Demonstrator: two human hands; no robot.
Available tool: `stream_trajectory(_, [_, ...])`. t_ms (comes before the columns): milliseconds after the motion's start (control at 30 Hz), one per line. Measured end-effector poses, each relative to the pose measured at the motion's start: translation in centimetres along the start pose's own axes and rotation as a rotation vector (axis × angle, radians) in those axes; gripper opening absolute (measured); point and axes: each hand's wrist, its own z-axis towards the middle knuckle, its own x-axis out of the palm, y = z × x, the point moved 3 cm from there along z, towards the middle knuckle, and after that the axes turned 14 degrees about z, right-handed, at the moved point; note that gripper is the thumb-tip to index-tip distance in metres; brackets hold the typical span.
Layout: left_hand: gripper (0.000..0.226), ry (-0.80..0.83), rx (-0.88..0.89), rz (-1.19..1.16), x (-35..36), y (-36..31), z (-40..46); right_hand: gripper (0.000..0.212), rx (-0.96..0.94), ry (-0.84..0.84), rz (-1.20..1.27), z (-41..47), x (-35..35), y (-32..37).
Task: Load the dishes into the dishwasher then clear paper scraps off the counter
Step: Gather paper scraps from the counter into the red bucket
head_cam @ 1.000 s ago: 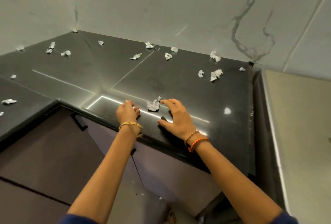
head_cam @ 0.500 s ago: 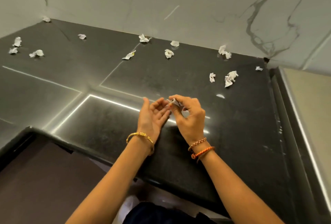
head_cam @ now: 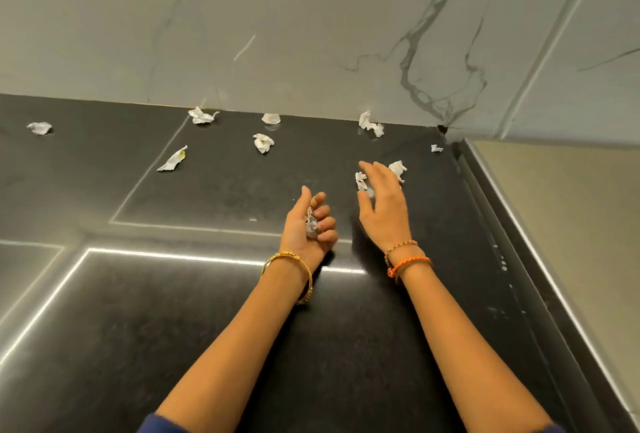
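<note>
Over the black counter [head_cam: 194, 328], your left hand [head_cam: 308, 224] lies palm up, fingers curled round a crumpled paper scrap [head_cam: 311, 224]. Your right hand [head_cam: 384, 204] reaches past it with fingers spread and loose, holding nothing, its fingertips just beside two more scraps [head_cam: 361, 180] nearer the marble wall [head_cam: 311, 34].

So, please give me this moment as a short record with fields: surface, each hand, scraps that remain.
surface: dark counter
left hand: palm up, fingers curled round a crumpled scrap
right hand: open, reaching toward two scraps
scraps remaining: at least nine visible, most near the marble wall
</note>
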Motion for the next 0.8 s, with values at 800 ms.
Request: stream_trajectory(800, [0.036,0.153,-0.039,-0.019,-1.9,-1.8,2.6,0.027,-0.202,-0.348,-0.006,1.7,-0.6,-0.8])
